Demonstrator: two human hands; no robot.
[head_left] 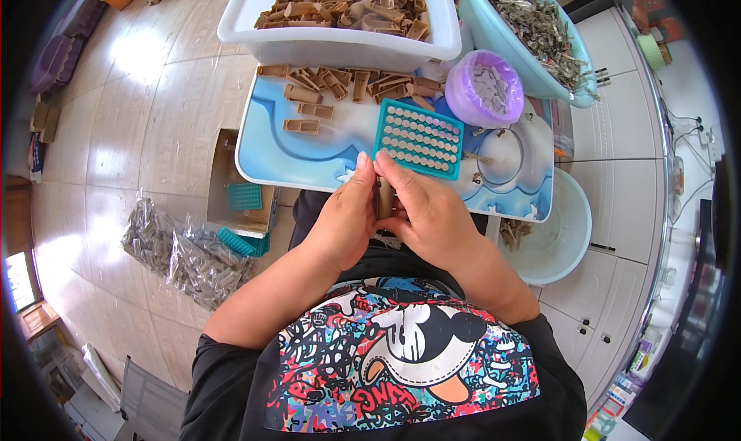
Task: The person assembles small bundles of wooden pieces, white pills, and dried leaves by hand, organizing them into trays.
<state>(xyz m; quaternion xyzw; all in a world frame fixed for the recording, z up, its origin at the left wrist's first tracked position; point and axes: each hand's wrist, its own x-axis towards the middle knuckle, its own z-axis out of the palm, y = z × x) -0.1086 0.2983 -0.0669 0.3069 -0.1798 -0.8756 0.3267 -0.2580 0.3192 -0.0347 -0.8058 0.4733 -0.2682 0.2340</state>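
Just in front of my body, my left hand [347,213] and my right hand [428,209] meet around a narrow brown plastic casing [384,200]. Fingers of both hands are closed on it, thumbs and fingertips close together at its upper end; most of its far side is hidden. Right beyond my fingertips lies a teal tray [380,125] with rows of small round pale discs [421,138]. Several loose brown casings [315,111] lie on the far left part of the blue-and-white table [266,148].
Behind the table stands a white bin [340,49] heaped with brown casings. A purple-lined bucket [457,94] holds grey pieces; beside it is a pale blue tub [584,47] of metallic parts. A basin [567,240] sits at right, a cardboard box [222,167] and plastic bags [208,267] at left.
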